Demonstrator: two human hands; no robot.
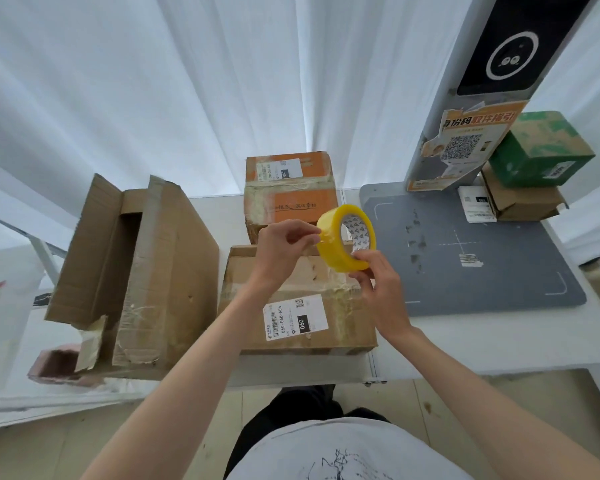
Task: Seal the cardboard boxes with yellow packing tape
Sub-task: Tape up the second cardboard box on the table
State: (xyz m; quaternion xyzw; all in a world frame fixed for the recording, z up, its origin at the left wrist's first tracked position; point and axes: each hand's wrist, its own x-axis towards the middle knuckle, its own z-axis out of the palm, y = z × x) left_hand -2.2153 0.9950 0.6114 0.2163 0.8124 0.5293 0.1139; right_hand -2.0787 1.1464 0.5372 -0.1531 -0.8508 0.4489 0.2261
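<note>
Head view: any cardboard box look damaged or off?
Yes. The large brown cardboard box at the left lies with its flaps open, edges torn, and a loose strip of old tape hanging at its near corner. The orange cardboard box at the back carries wrinkled old tape.

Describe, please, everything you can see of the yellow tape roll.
The yellow tape roll is a ring of glossy, translucent yellow tape on a white core printed with small dark marks. It is held in the air, tilted, above the brown labelled box. The right hand grips its lower edge; the left hand pinches at its left side, as if picking the tape's end.
</note>
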